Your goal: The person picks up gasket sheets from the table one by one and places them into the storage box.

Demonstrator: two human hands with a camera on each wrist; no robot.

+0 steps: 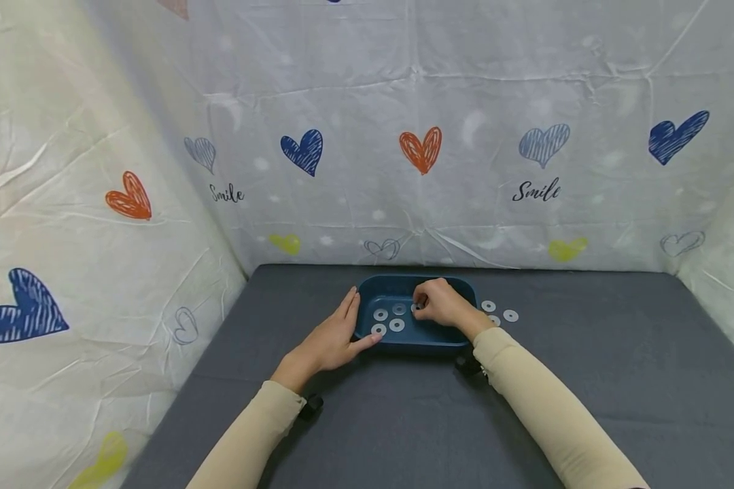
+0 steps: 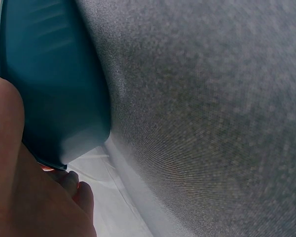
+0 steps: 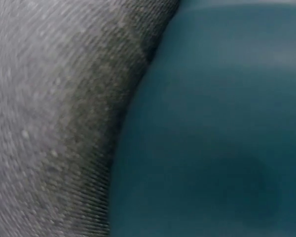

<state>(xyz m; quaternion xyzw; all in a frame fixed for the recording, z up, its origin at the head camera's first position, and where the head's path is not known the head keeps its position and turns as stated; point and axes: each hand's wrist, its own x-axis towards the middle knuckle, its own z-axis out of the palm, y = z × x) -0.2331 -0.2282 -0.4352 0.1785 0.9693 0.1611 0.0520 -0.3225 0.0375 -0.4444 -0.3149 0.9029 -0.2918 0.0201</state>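
A dark teal tray (image 1: 416, 343) sits on the grey cloth-covered table (image 1: 404, 421), holding several flat silver washers (image 1: 380, 314). My left hand (image 1: 353, 324) rests against the tray's left end, fingers straight along the wall and thumb along the front edge. In the left wrist view the tray's outer wall (image 2: 54, 89) lies right beside my left hand (image 2: 19, 197). My right hand (image 1: 421, 309) reaches into the tray with curled fingers that pinch a washer (image 1: 416, 308) at their tips. The right wrist view shows only the blurred tray wall (image 3: 212, 138) and the cloth.
Three more washers (image 1: 510, 315) lie on the cloth just right of the tray. White sheets printed with hearts (image 1: 422, 149) close off the back and both sides of the table. Bare cloth stretches in front of the tray.
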